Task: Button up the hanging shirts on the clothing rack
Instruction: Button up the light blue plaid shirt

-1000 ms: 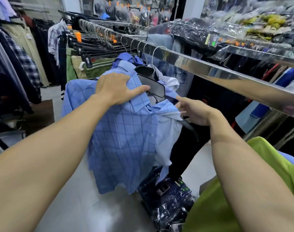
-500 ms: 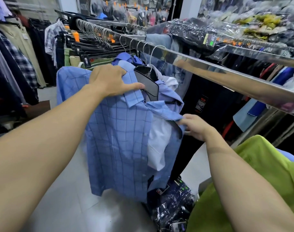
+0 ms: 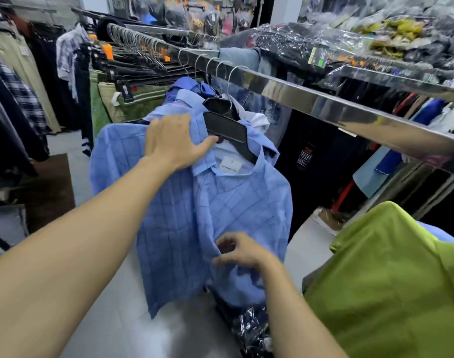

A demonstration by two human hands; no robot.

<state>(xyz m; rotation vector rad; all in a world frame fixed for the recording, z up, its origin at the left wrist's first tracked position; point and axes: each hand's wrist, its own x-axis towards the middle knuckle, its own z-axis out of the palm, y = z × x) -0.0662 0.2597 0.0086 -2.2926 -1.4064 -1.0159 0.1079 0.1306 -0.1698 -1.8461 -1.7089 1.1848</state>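
Observation:
A light blue checked shirt [image 3: 246,202] hangs on a black hanger [image 3: 228,130] from the chrome rack rail [image 3: 324,107]. Its two front panels lie together and a white label shows inside the collar. My left hand [image 3: 171,143] grips the shirt at its left shoulder beside the collar, thumb stretched toward the hanger. Lower down, my right hand [image 3: 242,250] is at the front edge near the shirt's middle, fingers curled and pinching the fabric; it is blurred. More blue and white shirts hang just behind this one.
A lime green garment [image 3: 388,280] fills the lower right. Plastic-wrapped dark clothes [image 3: 251,329] lie on the floor under the shirt. Folded trousers on hangers [image 3: 133,99] crowd the rail farther back. Another rack of dark and plaid clothes [image 3: 19,94] stands at left across a grey floor aisle.
My right hand has dropped from the collar area to the shirt's mid-front, pulling the right panel across over the white shirt behind. My left hand stays at the shoulder.

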